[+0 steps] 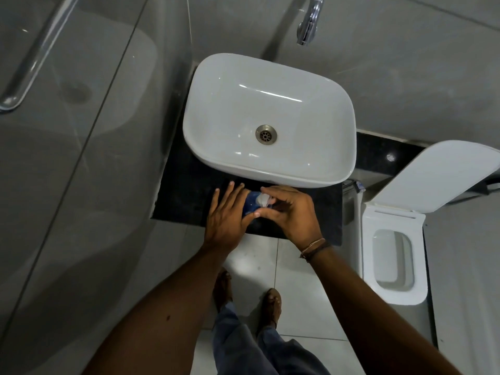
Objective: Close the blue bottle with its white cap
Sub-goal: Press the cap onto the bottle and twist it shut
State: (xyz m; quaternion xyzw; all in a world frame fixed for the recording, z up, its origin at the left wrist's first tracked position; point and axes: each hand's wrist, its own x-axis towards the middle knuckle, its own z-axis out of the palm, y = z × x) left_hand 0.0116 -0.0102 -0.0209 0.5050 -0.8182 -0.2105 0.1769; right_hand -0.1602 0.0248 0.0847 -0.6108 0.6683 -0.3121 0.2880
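Observation:
The blue bottle (251, 203) stands on the black counter (184, 196) in front of the basin, mostly hidden between both hands. My left hand (226, 217) wraps its left side, fingers spread along the body and thumb against its near side. On top of the bottle sits the white cap (264, 199), pinched by the fingertips of my right hand (293, 212), which arches over it from the right. Whether the cap is seated on the neck is hidden by the fingers.
A white basin (270, 117) with a metal drain fills the counter behind the bottle, under a chrome tap (309, 20). A toilet (392, 253) with its lid raised stands to the right. A glass panel with a handle is on the left. My feet stand on pale floor tiles.

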